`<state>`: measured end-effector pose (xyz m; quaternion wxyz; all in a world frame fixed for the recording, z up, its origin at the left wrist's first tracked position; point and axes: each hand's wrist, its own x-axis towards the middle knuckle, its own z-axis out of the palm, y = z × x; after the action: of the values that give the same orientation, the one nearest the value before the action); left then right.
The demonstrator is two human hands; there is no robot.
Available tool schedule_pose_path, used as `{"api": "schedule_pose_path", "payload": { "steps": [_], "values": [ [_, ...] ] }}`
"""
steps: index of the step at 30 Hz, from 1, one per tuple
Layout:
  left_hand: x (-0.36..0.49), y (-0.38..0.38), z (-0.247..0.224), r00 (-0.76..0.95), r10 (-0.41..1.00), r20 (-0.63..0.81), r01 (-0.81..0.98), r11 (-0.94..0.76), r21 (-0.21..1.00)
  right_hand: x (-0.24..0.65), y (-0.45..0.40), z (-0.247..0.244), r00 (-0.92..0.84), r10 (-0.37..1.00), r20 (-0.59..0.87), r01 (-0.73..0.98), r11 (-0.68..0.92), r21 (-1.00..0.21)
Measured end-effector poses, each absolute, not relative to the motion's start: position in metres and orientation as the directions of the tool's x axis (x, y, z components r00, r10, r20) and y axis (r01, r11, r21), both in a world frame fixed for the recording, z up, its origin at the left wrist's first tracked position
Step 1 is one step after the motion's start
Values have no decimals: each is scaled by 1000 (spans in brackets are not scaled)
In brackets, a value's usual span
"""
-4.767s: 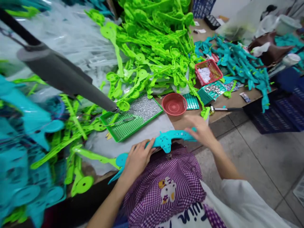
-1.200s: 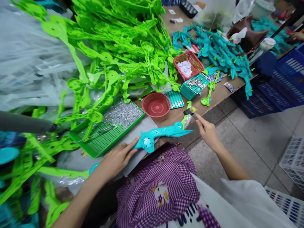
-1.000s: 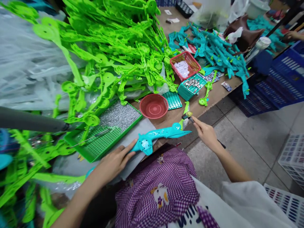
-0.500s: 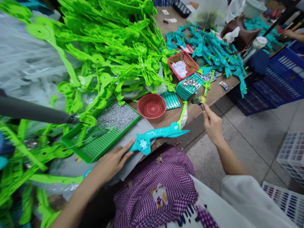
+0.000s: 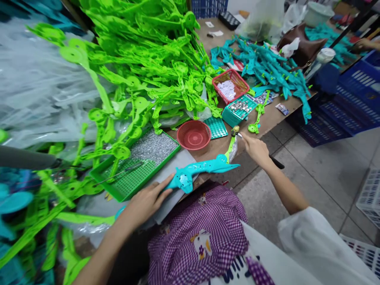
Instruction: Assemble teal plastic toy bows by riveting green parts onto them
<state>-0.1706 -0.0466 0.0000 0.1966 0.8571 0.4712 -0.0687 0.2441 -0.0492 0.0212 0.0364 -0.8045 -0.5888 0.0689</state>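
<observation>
My left hand [image 5: 150, 200] holds the curved turquoise plastic piece [image 5: 204, 167] by its near end at the table [image 5: 214, 148] edge, my right hand [image 5: 255, 149] grips the hammer [image 5: 235, 132], and the glossy piece should handle light, stiff and slippery, best pinched there.

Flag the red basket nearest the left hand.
The round red basket, beside the green tray. The rectangular red basket, holding white pieces, sits farther from the left hand.

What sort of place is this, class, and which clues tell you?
Probably an assembly workshop: a big heap of matching green plastic parts, a green tray of tiny metal pieces, and a hammer in the right hand.
</observation>
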Motion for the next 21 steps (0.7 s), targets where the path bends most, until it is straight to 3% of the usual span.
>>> {"api": "schedule_pose_path", "payload": {
  "steps": [3,5,7,9,12,16,21],
  "values": [
    [-170,-57,0,566,798,-206,821,-523,229,248,-64,19,340,937,75,813,-254,-524],
    [-170,-68,-1,577,814,-66,807,-556,200,246,-80,19,466,869,165,602,-175,-779],
    [-168,-82,-1,573,813,104,794,-582,177,241,-95,19,582,800,142,356,-94,-930],
    [-165,-94,2,569,786,241,779,-609,145,236,-106,18,644,763,53,149,-56,-987],
    [-158,-107,9,598,717,359,751,-658,63,231,-116,12,685,727,-53,-24,-50,-998],
    [-152,-115,17,602,628,493,725,-689,-9,229,-126,10,706,706,-53,-54,-21,-998],
    [-149,-118,16,525,570,632,740,-672,-9,226,-125,20,690,723,11,-27,41,-999]
  ]
}}
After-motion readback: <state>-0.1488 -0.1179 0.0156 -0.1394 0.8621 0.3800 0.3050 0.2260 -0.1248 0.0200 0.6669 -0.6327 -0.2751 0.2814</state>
